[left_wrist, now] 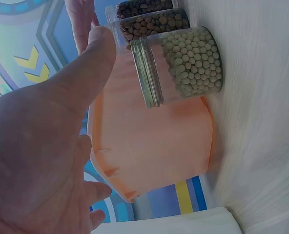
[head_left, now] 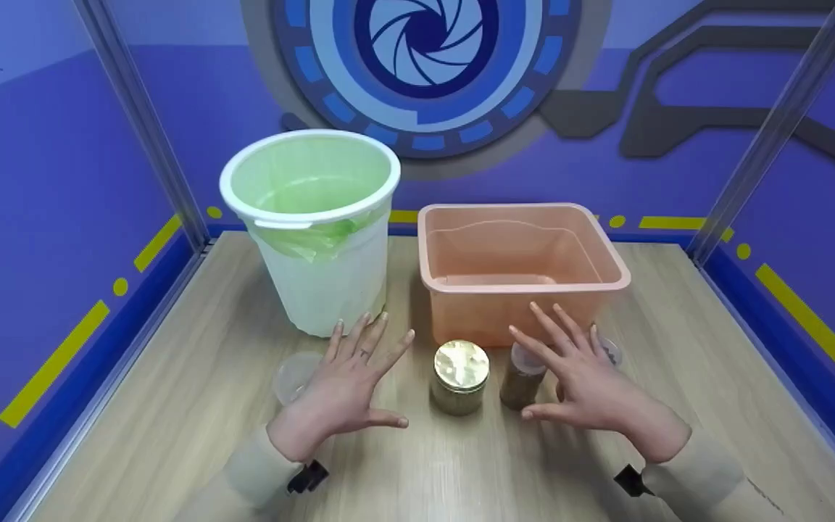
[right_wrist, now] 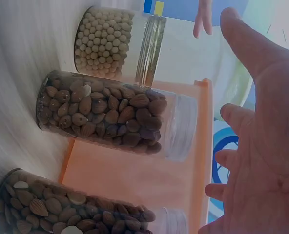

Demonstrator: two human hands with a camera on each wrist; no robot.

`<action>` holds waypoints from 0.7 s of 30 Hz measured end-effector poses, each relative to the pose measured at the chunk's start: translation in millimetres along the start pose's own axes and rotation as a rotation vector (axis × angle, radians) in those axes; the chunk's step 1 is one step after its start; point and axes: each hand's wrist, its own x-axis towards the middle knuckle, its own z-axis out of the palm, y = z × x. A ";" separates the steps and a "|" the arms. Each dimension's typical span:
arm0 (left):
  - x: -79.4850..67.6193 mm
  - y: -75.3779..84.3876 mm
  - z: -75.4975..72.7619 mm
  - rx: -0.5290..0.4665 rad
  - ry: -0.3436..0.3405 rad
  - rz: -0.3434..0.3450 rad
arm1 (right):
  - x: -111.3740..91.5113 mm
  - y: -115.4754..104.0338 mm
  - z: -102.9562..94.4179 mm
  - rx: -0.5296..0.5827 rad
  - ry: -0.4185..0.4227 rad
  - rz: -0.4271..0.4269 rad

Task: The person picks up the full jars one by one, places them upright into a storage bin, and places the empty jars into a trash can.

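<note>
My left hand [head_left: 349,388] is spread with its fingers straight, over the table between a translucent round container [head_left: 293,377] and a gold-lidded jar [head_left: 459,384]. Pale round balls fill part of this jar, as the left wrist view shows. With fingers fanned out and holding nothing, my right hand [head_left: 595,380] hovers beside a clear-lidded jar of almonds [right_wrist: 100,114]. Another almond jar [right_wrist: 61,207] stands further right; in the head view the right hand hides most of it. All three jars stand upright in front of the orange bin.
A white bucket [head_left: 323,283] with a green liner bag stands at the back left. To its right is the orange plastic bin [head_left: 526,288], with nothing seen inside. Blue panels with metal corner posts [head_left: 773,138] enclose the wooden table [head_left: 417,478] at the back and sides.
</note>
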 end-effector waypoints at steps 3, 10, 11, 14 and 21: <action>0.5 -0.3 -0.2 -0.006 0.011 -0.008 | -1.7 2.6 -3.4 0.037 0.013 0.023; 7.8 0.3 -2.9 -0.118 0.015 -0.089 | -13.6 21.8 -14.7 0.209 0.082 0.116; 9.4 0.7 -3.4 -0.144 0.015 -0.106 | -16.1 25.8 -15.7 0.243 0.099 0.127; 16.1 1.0 -3.6 -0.264 0.012 -0.159 | -24.7 38.1 -16.8 0.346 0.153 0.170; 39.6 -3.5 0.4 -0.684 0.058 -0.279 | -43.7 63.4 -6.5 0.573 0.158 0.388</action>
